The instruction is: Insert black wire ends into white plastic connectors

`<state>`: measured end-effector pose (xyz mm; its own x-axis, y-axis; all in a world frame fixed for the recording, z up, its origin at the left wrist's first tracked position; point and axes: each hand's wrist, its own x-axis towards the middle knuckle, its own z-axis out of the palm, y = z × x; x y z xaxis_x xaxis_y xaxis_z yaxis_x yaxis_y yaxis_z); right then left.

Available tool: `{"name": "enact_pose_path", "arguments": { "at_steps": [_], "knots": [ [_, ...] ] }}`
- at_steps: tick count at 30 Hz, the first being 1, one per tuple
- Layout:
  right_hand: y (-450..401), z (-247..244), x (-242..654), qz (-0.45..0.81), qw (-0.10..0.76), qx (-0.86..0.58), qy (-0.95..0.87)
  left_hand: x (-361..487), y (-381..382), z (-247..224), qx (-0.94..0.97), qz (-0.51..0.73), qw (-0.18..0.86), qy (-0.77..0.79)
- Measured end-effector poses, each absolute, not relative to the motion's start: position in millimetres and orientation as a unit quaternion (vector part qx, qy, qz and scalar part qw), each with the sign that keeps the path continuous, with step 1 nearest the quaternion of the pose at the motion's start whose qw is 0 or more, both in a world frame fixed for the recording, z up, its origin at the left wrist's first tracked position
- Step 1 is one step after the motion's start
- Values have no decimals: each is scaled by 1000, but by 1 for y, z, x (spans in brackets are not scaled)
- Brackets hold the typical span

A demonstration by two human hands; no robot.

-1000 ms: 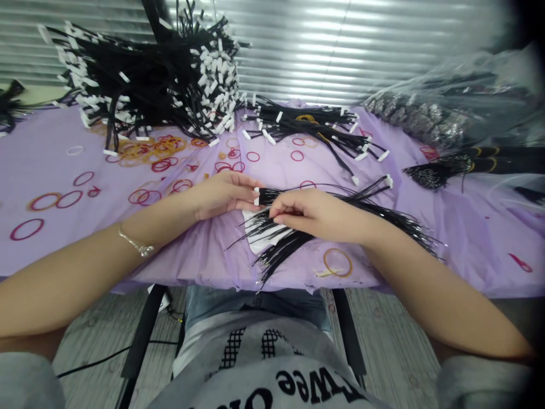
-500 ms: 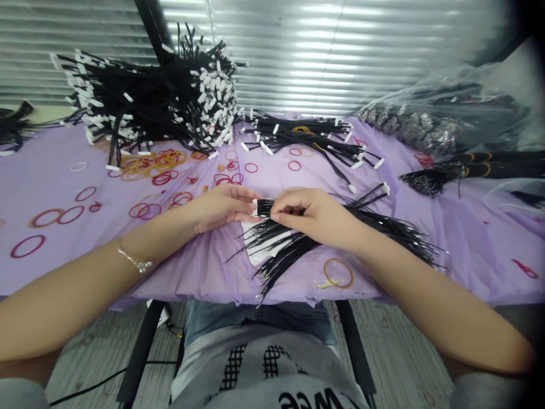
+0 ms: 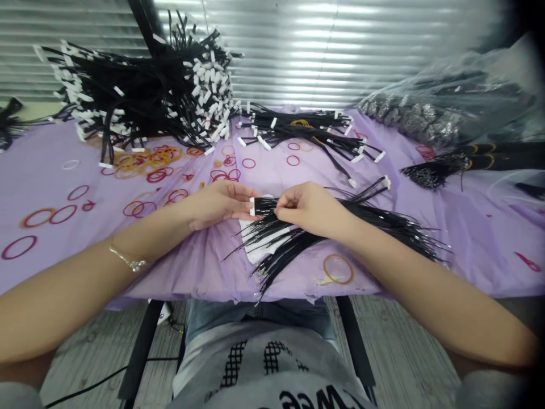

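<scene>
Between the fingers of my left hand (image 3: 225, 203) is a white connector housing (image 3: 252, 207) with black wires (image 3: 266, 205) running rightward out of it. My right hand (image 3: 304, 207) is closed in a pinch just right of the connector, at those wires; what its fingertips grip is partly hidden. Below both hands lies a bundle of loose black wires (image 3: 281, 250) with bare metal ends, spread over a white sheet (image 3: 253, 250). More of these wires (image 3: 395, 227) fan out to the right under my right forearm.
A tall heap of black cables with white connectors (image 3: 140, 85) stands back left. A smaller cable pile (image 3: 298, 128) lies at back centre. Rubber bands (image 3: 149, 159) are scattered on the purple cloth (image 3: 102, 238). Plastic-bagged parts (image 3: 413, 119) sit back right.
My right hand has shifted slightly right, away from the connector, exposing more of the wires. My left hand still holds the connector. The whole view has moved a little.
</scene>
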<state>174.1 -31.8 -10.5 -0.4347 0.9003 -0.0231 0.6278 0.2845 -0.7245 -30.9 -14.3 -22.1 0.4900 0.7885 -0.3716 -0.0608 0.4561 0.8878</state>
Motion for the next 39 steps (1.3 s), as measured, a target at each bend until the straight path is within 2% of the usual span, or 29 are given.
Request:
{"name": "enact_pose_path", "arguments": {
  "at_steps": [15,23,39],
  "knots": [
    [-31,-13,173,315,192,-480,-796,-29,-15,-21,443,284,736,426],
    [-31,-10,173,367,200,-445,-792,-29,-14,-21,448,286,735,422],
    [-25,-22,171,315,186,-402,-839,-33,-10,-28,436,291,751,401]
  ]
}}
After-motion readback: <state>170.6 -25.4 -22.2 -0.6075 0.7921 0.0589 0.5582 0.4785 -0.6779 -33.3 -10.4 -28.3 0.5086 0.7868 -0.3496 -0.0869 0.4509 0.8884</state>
